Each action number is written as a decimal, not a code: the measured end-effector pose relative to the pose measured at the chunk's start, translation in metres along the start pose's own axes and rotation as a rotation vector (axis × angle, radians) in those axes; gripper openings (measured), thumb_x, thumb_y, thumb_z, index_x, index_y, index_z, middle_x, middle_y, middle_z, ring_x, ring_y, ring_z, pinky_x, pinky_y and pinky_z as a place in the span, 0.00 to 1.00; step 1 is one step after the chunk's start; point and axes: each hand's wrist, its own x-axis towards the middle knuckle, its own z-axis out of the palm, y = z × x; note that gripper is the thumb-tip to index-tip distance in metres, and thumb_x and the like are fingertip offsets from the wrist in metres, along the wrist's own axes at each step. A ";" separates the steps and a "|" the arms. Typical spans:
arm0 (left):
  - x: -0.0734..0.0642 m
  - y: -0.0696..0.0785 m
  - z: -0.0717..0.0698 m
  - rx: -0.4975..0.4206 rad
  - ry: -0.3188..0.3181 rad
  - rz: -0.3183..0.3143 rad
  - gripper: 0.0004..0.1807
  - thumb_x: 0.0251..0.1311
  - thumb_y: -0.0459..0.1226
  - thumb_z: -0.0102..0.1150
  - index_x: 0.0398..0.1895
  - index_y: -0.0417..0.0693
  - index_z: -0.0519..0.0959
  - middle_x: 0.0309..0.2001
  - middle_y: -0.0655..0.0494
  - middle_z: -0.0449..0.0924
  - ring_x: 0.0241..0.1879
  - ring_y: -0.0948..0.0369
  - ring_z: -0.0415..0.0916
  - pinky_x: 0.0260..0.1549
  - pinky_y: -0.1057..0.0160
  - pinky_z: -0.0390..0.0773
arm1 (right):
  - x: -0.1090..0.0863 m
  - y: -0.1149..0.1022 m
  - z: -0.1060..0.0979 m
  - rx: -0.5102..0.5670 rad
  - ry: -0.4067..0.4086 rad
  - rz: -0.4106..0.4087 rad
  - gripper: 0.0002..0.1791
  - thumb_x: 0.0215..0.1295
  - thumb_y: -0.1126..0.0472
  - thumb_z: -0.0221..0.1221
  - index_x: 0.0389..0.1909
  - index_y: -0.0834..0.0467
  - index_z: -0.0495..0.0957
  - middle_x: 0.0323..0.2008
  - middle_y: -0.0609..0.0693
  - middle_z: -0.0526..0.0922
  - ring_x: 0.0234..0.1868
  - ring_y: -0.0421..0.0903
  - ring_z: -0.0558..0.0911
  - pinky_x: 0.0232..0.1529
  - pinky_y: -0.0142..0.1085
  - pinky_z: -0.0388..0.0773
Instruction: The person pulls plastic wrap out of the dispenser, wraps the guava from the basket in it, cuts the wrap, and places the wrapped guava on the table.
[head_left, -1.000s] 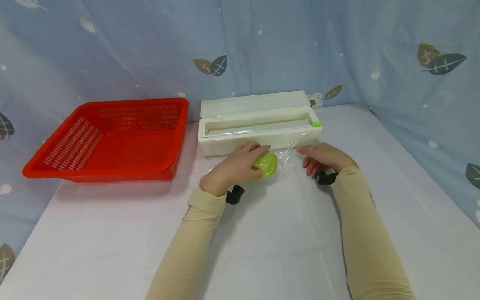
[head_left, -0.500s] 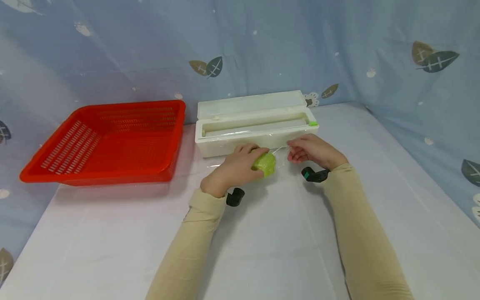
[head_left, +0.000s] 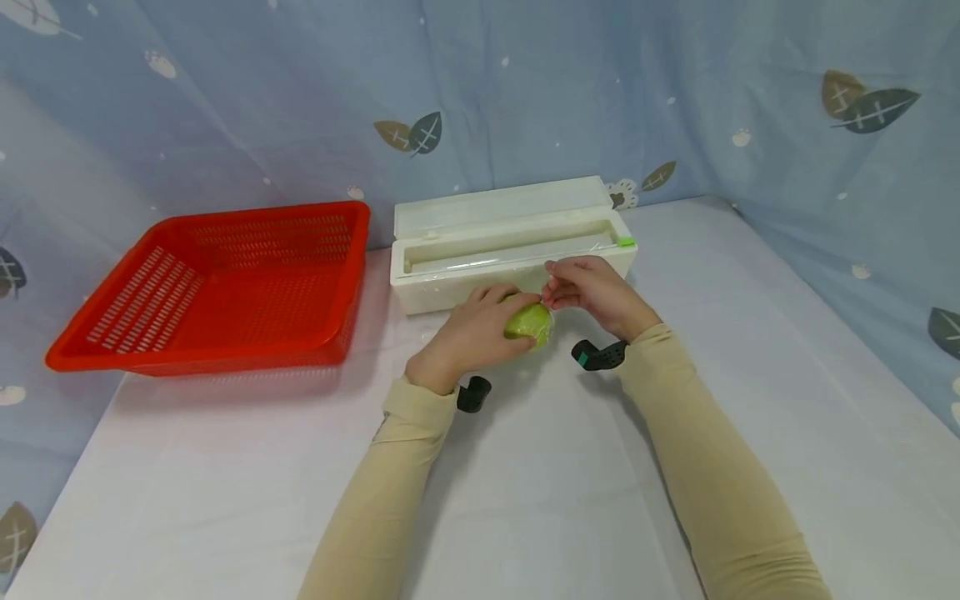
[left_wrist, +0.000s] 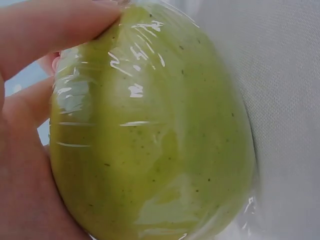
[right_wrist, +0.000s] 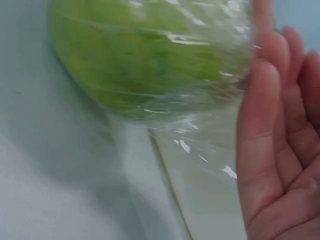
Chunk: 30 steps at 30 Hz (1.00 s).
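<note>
A yellow-green fruit with small dark specks [left_wrist: 150, 140] is covered in shiny clear plastic wrap [right_wrist: 180, 115]; its exact kind I cannot tell. In the head view my left hand [head_left: 476, 333] grips the fruit from the left, thumb on the near side and fingers over the top. At the fruit's right side is my right hand [head_left: 592, 292], its fingertips against the film where it bunches up. Thumb and fingers pinch the wrap there in the right wrist view. Right behind both hands stands a long white wrap dispenser box [head_left: 442, 292], lid raised, with a green slider [head_left: 626, 242] at its right end.
A red perforated plastic basket [head_left: 225, 360] stands to the left of the dispenser. White cloth [head_left: 540, 483] covers the table, and a blue leaf-print curtain [head_left: 555, 100] hangs behind. A black wrist camera [head_left: 598, 356] sits on the right wrist.
My right hand has moved left, bringing the loose film from beside the dispenser up against the fruit. The left hand keeps its grip on the fruit in nearly the same place.
</note>
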 end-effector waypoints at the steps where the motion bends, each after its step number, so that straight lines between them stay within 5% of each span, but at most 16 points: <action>1: 0.000 -0.001 0.000 -0.004 0.000 0.004 0.30 0.54 0.53 0.53 0.62 0.65 0.63 0.59 0.61 0.61 0.58 0.55 0.55 0.47 0.52 0.66 | 0.001 0.001 0.002 0.001 0.011 -0.005 0.17 0.65 0.55 0.51 0.26 0.66 0.74 0.24 0.53 0.79 0.29 0.46 0.80 0.35 0.36 0.77; 5: 0.000 -0.005 0.001 -0.025 -0.008 0.009 0.33 0.53 0.52 0.56 0.63 0.62 0.61 0.60 0.59 0.60 0.59 0.56 0.54 0.49 0.51 0.64 | 0.004 0.005 0.011 -0.012 0.055 -0.030 0.18 0.64 0.54 0.51 0.30 0.68 0.73 0.26 0.53 0.77 0.30 0.46 0.78 0.36 0.36 0.76; 14: 0.002 -0.006 -0.001 -0.177 0.008 -0.028 0.53 0.47 0.50 0.64 0.69 0.54 0.39 0.64 0.54 0.57 0.59 0.54 0.56 0.50 0.44 0.60 | 0.012 0.014 0.021 -0.152 0.064 -0.091 0.17 0.65 0.54 0.50 0.28 0.65 0.74 0.28 0.53 0.75 0.35 0.48 0.73 0.42 0.36 0.71; 22: 0.004 -0.007 0.001 -0.225 0.049 -0.021 0.45 0.46 0.47 0.66 0.62 0.49 0.48 0.60 0.53 0.61 0.53 0.56 0.62 0.48 0.49 0.63 | 0.010 0.011 0.026 -0.322 0.107 -0.123 0.16 0.65 0.55 0.48 0.28 0.64 0.76 0.32 0.53 0.76 0.38 0.47 0.72 0.42 0.37 0.70; 30: 0.004 -0.008 0.001 -0.204 0.108 0.067 0.38 0.45 0.44 0.67 0.54 0.44 0.55 0.53 0.54 0.64 0.51 0.58 0.63 0.48 0.53 0.65 | 0.012 0.009 0.029 -0.439 0.125 -0.116 0.17 0.64 0.53 0.48 0.26 0.61 0.76 0.34 0.50 0.76 0.38 0.45 0.71 0.41 0.38 0.69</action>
